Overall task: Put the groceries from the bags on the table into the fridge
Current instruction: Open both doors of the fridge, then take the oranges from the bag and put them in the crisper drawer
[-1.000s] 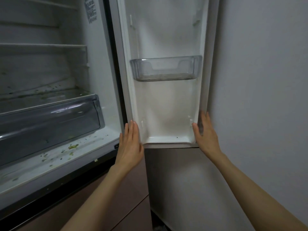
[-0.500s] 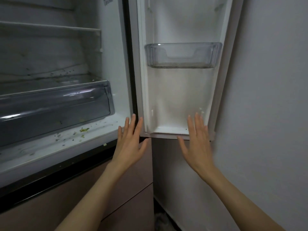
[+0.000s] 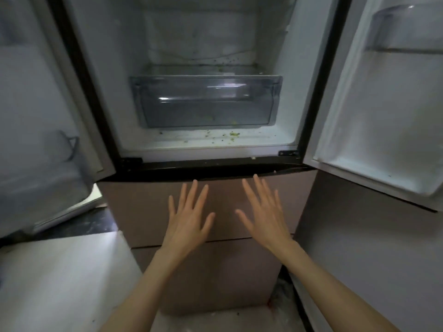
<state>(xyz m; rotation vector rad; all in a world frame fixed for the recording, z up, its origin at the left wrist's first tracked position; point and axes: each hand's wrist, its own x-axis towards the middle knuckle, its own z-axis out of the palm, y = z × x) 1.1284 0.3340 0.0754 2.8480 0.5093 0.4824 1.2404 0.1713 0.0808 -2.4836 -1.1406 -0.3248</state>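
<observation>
The fridge (image 3: 206, 144) stands straight ahead with both upper doors swung wide. Its white compartment holds a clear plastic drawer (image 3: 206, 101), and green crumbs lie on the floor of the compartment. My left hand (image 3: 188, 216) and my right hand (image 3: 263, 214) hover side by side in front of the pinkish lower drawer front (image 3: 143, 212), fingers spread, holding nothing. Neither hand touches the fridge. No bags or groceries are in view.
The left door (image 3: 43, 116) hangs open at the left, the right door (image 3: 383, 121) at the right with a clear door bin (image 3: 407, 29) near the top. A white surface (image 3: 60, 279) sits low at the left. A grey wall (image 3: 374, 259) is at the right.
My view has swung left from the right door to the fridge's middle. Both hands have left the right door's lower edge and now float lower, before the lower drawer front.
</observation>
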